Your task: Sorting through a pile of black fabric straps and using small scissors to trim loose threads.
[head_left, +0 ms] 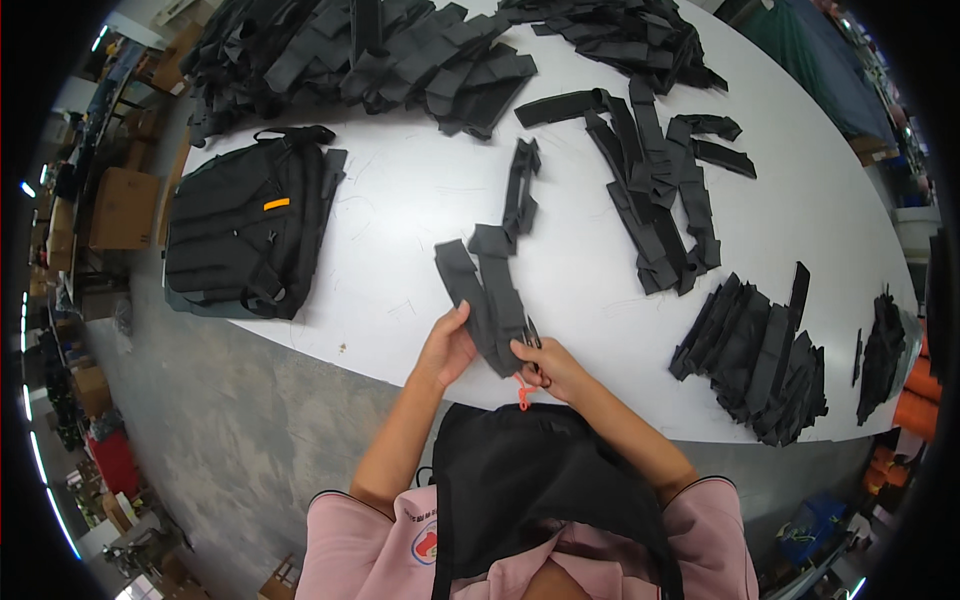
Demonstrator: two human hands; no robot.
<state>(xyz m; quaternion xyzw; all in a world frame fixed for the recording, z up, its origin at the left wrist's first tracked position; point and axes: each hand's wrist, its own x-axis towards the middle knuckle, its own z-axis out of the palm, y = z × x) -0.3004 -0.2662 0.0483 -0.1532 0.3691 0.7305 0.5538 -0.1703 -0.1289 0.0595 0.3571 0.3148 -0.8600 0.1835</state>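
Near the table's front edge, my left hand (pixel 450 345) pinches a folded black fabric strip (pixel 462 285) along its side, thumb on top. My right hand (pixel 552 368) is closed around small dark thread snips (pixel 532 332), their points facing away from me. An orange loop of cord (pixel 523 393) hangs by that hand. The right fingers also press the lower end of the strip. Linked to it, a chain of folded black pieces (pixel 519 195) trails across the white table (pixel 400 220).
A black backpack (pixel 240 225) with an orange tab lies at the left edge. Large heaps of black strips (pixel 400 60) cover the far side. More strips (pixel 655 190) lie to the right, with a stacked bundle (pixel 755 355) at the near right. Cardboard boxes (pixel 125 208) stand beyond the table.
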